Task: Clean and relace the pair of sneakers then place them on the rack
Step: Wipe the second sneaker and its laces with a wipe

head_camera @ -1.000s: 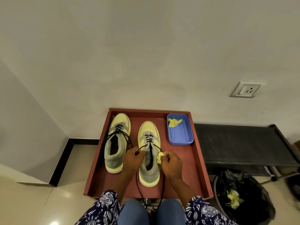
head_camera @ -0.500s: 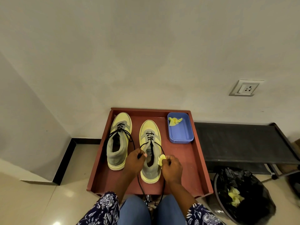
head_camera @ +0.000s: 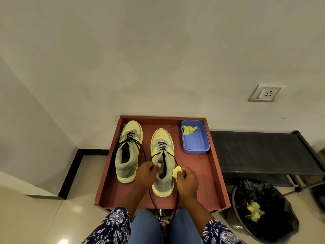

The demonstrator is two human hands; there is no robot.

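Two yellow and grey sneakers stand side by side, toes to the wall, in a reddish-brown tray (head_camera: 215, 173). The left sneaker (head_camera: 129, 148) has loose black laces. My left hand (head_camera: 146, 174) pinches one end of the black lace (head_camera: 162, 152) of the right sneaker (head_camera: 162, 184). My right hand (head_camera: 187, 180) grips the other lace end together with a small yellow cloth wad (head_camera: 176, 171). Both lace tails hang down over the tray's near edge. The black rack (head_camera: 260, 152) stands to the right of the tray.
A blue plastic tub (head_camera: 197, 143) with a yellow cloth scrap (head_camera: 189, 129) sits in the tray's far right corner. A bin lined with a black bag (head_camera: 263, 213) holds yellow scraps at the lower right. A wall socket (head_camera: 265, 93) is above the rack.
Both hands have drawn back toward me along the right sneaker's laces, and the view has shifted slightly. The sneakers have stayed in place.
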